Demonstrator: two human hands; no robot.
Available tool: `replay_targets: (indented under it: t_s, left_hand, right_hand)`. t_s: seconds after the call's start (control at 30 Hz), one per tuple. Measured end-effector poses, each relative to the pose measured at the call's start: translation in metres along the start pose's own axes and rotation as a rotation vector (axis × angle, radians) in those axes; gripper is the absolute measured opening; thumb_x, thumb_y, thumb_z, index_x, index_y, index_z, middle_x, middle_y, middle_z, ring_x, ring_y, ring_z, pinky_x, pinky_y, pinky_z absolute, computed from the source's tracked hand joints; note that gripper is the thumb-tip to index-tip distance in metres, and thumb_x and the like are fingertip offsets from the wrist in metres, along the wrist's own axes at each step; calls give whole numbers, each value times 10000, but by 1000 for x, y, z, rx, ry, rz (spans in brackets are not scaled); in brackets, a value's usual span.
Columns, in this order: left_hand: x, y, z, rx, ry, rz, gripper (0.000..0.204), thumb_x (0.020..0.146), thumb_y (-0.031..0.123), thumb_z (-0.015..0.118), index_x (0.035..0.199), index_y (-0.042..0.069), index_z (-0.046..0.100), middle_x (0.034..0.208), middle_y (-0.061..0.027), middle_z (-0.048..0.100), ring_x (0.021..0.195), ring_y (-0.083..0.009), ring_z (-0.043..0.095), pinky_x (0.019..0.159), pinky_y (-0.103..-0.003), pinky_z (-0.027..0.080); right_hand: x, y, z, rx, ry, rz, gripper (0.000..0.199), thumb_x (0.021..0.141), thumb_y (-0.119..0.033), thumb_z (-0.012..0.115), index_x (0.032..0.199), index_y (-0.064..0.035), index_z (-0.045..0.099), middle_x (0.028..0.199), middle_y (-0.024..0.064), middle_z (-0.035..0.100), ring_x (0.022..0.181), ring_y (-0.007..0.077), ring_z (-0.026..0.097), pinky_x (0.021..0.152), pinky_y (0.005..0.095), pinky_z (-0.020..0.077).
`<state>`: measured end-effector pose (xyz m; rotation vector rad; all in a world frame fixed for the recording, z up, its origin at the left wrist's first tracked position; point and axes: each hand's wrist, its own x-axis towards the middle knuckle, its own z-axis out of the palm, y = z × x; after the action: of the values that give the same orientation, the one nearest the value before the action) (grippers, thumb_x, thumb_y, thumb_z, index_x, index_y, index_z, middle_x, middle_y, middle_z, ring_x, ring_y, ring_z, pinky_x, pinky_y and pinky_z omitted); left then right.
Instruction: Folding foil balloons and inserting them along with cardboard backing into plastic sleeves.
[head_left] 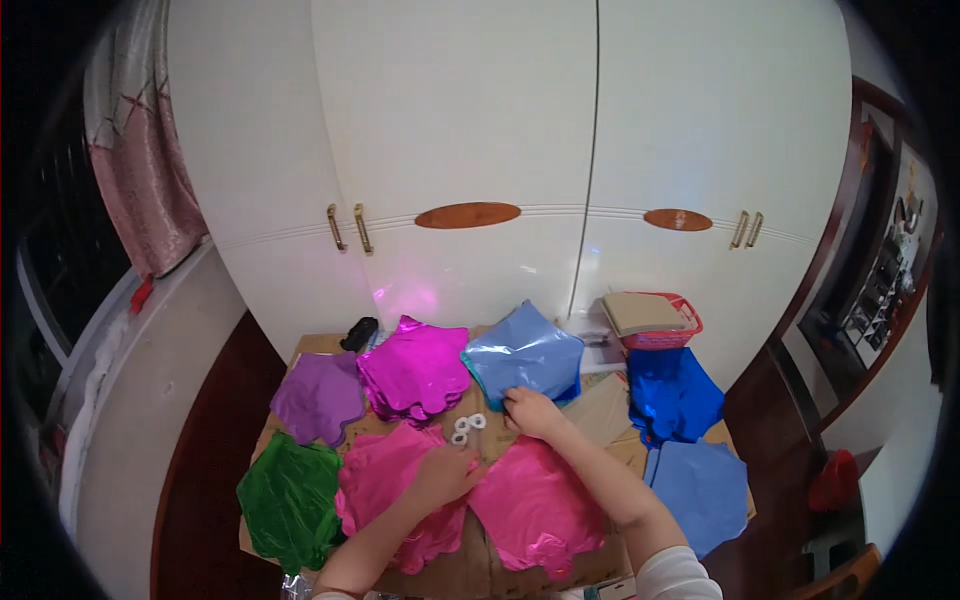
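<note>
Light-blue foil pile (525, 350): far middle of the surface (486, 563), between the magenta foil pile (415, 370) and the dark-blue foil pile (675, 395). Probably light, limp, slippery, easily creased; best lifted by an edge or corner.
Your right hand (533, 412): fingers bent, close together, at the pile's near edge; pinch cannot be told.
Your left hand (447, 476): over the left pink foil pile (372, 475), just beside white rings (470, 424); finger opening and any hold hidden.

The pale-blue sheet (528, 350) looks smooth and shiny, the magenta sheets (415, 368) like crinkled glossy foil, the cardboard (480, 567) matt.
</note>
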<state>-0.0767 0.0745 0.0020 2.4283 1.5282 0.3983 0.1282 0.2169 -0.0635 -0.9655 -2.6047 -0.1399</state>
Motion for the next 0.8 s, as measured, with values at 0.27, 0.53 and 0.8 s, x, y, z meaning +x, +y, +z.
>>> replay_targets:
  t_s: [0.27, 0.53, 0.8]
  left_hand:
    - [19, -28, 11, 71, 300, 81, 192, 770, 214, 608, 883, 60, 625, 851, -107, 604, 870, -292, 588, 759, -418, 465]
    - [95, -56, 63, 72, 480, 252, 319, 786, 219, 593, 1027, 11, 568, 1015, -156, 599, 986, -324, 571, 814, -430, 464]
    - [114, -33, 48, -19, 91, 45, 389, 894, 276, 500, 1180, 14, 527, 1141, -178, 582, 988, -360, 593, 801, -444, 486]
  right_hand:
    - [9, 16, 23, 257, 78, 322, 145, 754, -180, 628, 765, -45, 680, 811, 143, 648, 772, 299, 628, 713, 396, 500]
    - [17, 18, 11, 629, 91, 630, 191, 679, -206, 774, 733, -42, 693, 651, 115, 651, 594, 228, 625, 597, 350, 479]
    - [9, 51, 14, 1192, 164, 793, 151, 732, -142, 748, 774, -21, 668, 681, -7, 606, 606, 82, 518, 558, 250, 421]
